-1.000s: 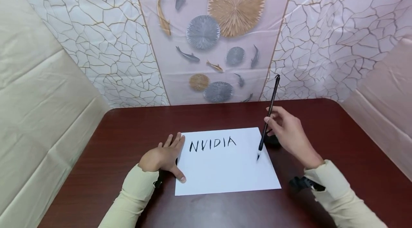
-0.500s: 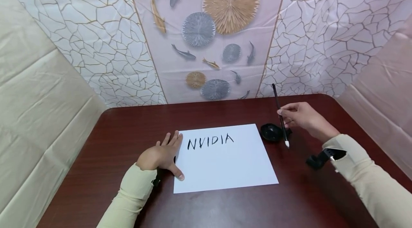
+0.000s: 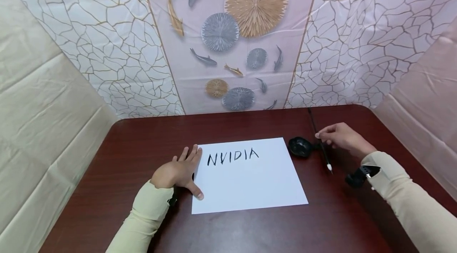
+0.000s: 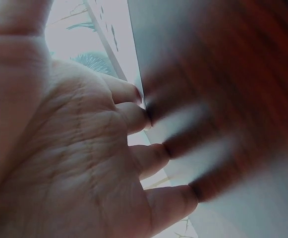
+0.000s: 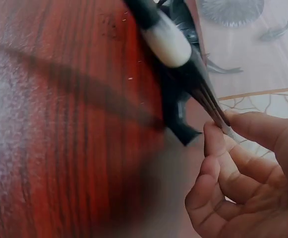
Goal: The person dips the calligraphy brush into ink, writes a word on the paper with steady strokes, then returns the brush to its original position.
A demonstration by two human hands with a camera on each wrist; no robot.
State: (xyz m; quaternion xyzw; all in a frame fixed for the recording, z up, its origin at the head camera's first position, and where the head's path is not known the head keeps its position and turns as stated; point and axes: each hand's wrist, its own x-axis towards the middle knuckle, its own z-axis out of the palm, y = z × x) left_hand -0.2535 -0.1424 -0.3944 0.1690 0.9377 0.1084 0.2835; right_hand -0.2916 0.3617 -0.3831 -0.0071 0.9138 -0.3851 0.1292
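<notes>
My left hand (image 3: 177,173) rests with spread fingers on the left edge of a white sheet of paper (image 3: 250,185). Black brush letters reading NVIDIA (image 3: 233,156) run along the paper's upper part. To the right of the sheet, my right hand (image 3: 343,138) pinches the dark handle of a writing brush (image 3: 323,153) between thumb and fingertips. The brush slants, its white-and-dark head toward me. Just left of it stands a black ink dish (image 3: 300,147). In the right wrist view the brush's white collar (image 5: 169,43) shows near the dish's black stem (image 5: 178,116); whether they touch, I cannot tell.
A dark red wooden table (image 3: 143,138) carries everything. Behind it hangs a patterned cloth (image 3: 232,46) with fish and round leaves. Pale cloth walls (image 3: 53,106) stand at both sides. A black strap device (image 3: 360,174) is on the right wrist.
My right hand has carried the brush from over the paper rightward past the ink dish, then lowered and tilted it flatter. The left hand stays on the paper; the view shifts slightly.
</notes>
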